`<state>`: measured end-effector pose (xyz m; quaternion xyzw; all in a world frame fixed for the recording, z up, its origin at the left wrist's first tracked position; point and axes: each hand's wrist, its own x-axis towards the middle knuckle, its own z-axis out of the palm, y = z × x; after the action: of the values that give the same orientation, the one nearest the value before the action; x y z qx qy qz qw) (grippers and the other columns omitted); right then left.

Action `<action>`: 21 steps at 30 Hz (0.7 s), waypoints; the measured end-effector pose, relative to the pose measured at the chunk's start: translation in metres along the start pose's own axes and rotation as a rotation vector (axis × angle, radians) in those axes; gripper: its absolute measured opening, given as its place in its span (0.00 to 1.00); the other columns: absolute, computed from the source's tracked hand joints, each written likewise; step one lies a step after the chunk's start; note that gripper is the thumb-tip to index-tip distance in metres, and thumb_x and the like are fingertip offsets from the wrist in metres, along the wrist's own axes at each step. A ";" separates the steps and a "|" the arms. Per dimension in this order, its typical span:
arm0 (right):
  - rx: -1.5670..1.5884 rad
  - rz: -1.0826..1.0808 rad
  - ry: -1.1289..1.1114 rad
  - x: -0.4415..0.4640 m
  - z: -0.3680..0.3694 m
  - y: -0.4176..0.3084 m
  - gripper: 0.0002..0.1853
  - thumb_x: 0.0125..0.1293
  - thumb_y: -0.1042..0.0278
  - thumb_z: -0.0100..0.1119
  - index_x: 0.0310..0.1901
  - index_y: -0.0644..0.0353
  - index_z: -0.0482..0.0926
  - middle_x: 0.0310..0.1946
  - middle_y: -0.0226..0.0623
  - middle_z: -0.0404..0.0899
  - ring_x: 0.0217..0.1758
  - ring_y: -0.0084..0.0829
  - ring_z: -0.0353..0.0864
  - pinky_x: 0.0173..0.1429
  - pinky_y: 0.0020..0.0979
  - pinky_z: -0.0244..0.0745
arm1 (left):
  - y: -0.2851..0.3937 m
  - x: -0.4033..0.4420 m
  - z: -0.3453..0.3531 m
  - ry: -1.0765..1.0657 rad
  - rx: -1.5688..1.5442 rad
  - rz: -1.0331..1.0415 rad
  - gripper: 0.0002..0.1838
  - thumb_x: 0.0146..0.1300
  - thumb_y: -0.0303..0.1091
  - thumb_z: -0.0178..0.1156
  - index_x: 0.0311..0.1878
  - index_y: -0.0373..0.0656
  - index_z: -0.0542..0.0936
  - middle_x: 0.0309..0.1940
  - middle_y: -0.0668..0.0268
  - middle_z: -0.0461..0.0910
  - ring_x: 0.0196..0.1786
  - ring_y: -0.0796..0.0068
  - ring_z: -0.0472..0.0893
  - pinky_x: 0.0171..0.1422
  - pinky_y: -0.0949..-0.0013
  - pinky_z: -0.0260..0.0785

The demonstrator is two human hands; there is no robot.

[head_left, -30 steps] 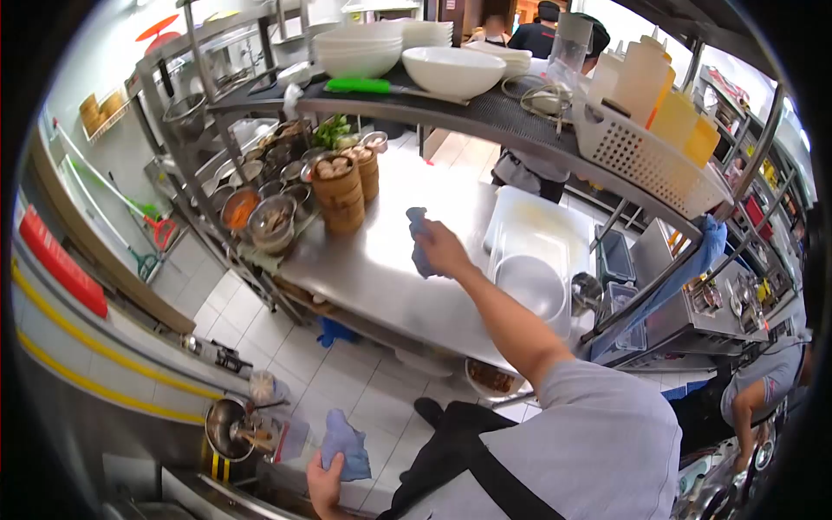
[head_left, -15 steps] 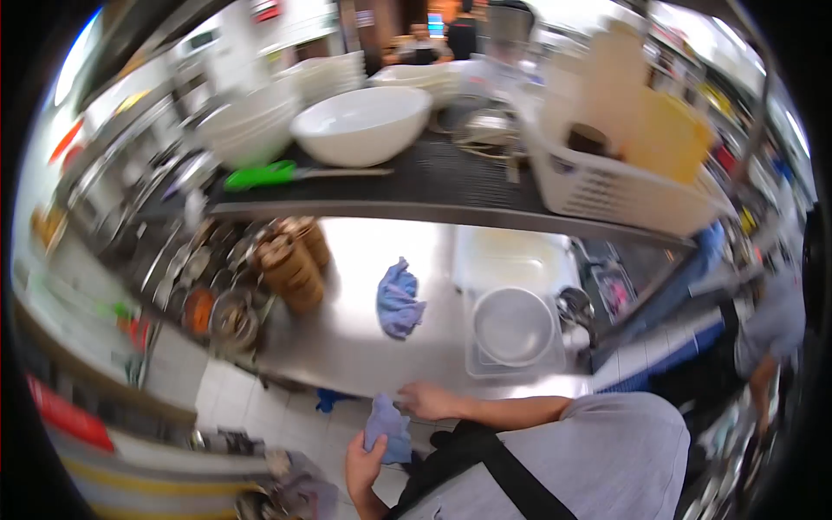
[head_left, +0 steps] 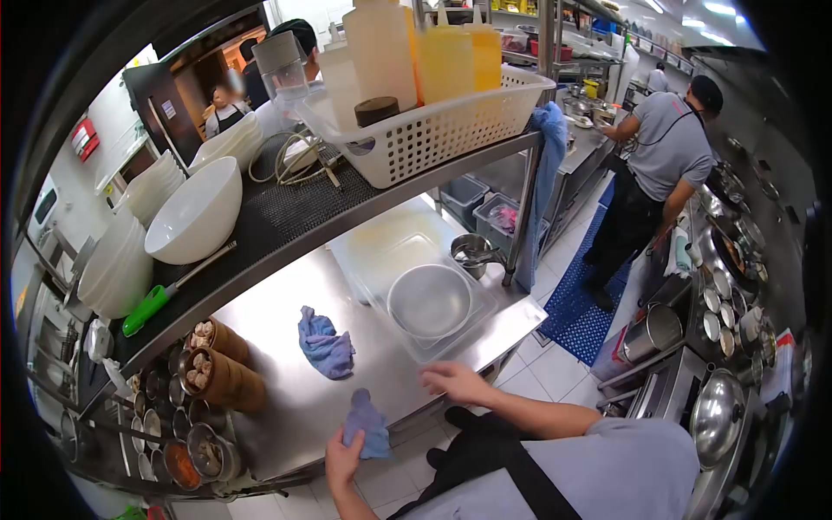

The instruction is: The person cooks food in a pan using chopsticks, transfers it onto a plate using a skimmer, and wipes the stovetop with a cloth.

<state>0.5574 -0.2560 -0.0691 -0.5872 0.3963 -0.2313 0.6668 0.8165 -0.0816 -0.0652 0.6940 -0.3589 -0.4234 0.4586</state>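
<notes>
My left hand (head_left: 341, 459) is closed on a bluish-purple cloth (head_left: 367, 427), which it holds near the front edge of the steel counter (head_left: 269, 433). To the right, my right hand (head_left: 452, 381) hovers by that edge, fingers loosely apart and holding nothing. A second crumpled blue cloth (head_left: 326, 343) lies on the counter beyond my left hand. Ahead of my right hand, a round pale container (head_left: 430, 301) rests on a clear rectangular plastic one (head_left: 484, 316). A white board (head_left: 364, 234) lies behind them, with a small metal pot (head_left: 473, 253) beside it.
Bamboo steamers (head_left: 234, 381) and metal tins of ingredients stand at left. The overhead shelf (head_left: 303, 204) carries white bowls (head_left: 198, 212), a green-handled utensil (head_left: 146, 310) and a basket (head_left: 451, 130) of bottles. A co-worker (head_left: 672, 139) stands on a blue mat (head_left: 582, 316) at right.
My view has swung to the right, bringing the co-worker and aisle into fuller view. My left hand still grips the cloth. My right hand is now farther from it.
</notes>
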 end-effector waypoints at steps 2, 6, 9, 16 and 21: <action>0.129 -0.060 0.194 -0.013 -0.032 0.004 0.18 0.71 0.56 0.55 0.48 0.64 0.80 0.35 0.33 0.83 0.33 0.23 0.81 0.38 0.26 0.76 | 0.005 0.010 0.010 -0.034 -0.003 0.045 0.17 0.62 0.35 0.64 0.50 0.33 0.80 0.39 0.64 0.84 0.40 0.78 0.78 0.48 0.70 0.71; 0.336 -0.114 0.531 -0.045 -0.087 -0.017 0.16 0.72 0.58 0.53 0.47 0.64 0.81 0.32 0.34 0.82 0.30 0.21 0.80 0.37 0.24 0.77 | 0.021 0.023 0.049 -0.152 0.051 0.152 0.17 0.63 0.36 0.64 0.50 0.33 0.80 0.40 0.63 0.84 0.40 0.78 0.78 0.49 0.71 0.71; 0.407 -0.140 0.555 -0.056 -0.109 -0.017 0.16 0.74 0.60 0.50 0.48 0.65 0.80 0.32 0.35 0.82 0.29 0.21 0.79 0.37 0.24 0.78 | 0.025 0.026 0.093 -0.312 0.016 0.155 0.18 0.63 0.37 0.64 0.50 0.33 0.80 0.39 0.64 0.83 0.41 0.78 0.78 0.49 0.71 0.71; 0.545 -0.056 0.349 -0.081 -0.144 0.020 0.19 0.75 0.55 0.48 0.49 0.63 0.79 0.33 0.34 0.81 0.30 0.22 0.79 0.36 0.23 0.76 | 0.085 0.021 0.220 -0.529 0.111 0.205 0.17 0.64 0.39 0.63 0.49 0.36 0.80 0.38 0.62 0.83 0.40 0.76 0.79 0.48 0.69 0.71; 0.600 0.038 0.435 -0.108 -0.231 0.032 0.24 0.75 0.48 0.45 0.53 0.64 0.76 0.41 0.36 0.80 0.43 0.24 0.80 0.45 0.29 0.78 | 0.130 0.027 0.341 -0.263 0.449 0.412 0.18 0.63 0.42 0.63 0.48 0.36 0.80 0.40 0.55 0.81 0.44 0.57 0.81 0.51 0.62 0.71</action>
<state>0.3048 -0.3043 -0.0710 -0.2950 0.4543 -0.4441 0.7137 0.5001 -0.2607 -0.0249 0.6299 -0.6322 -0.3179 0.3200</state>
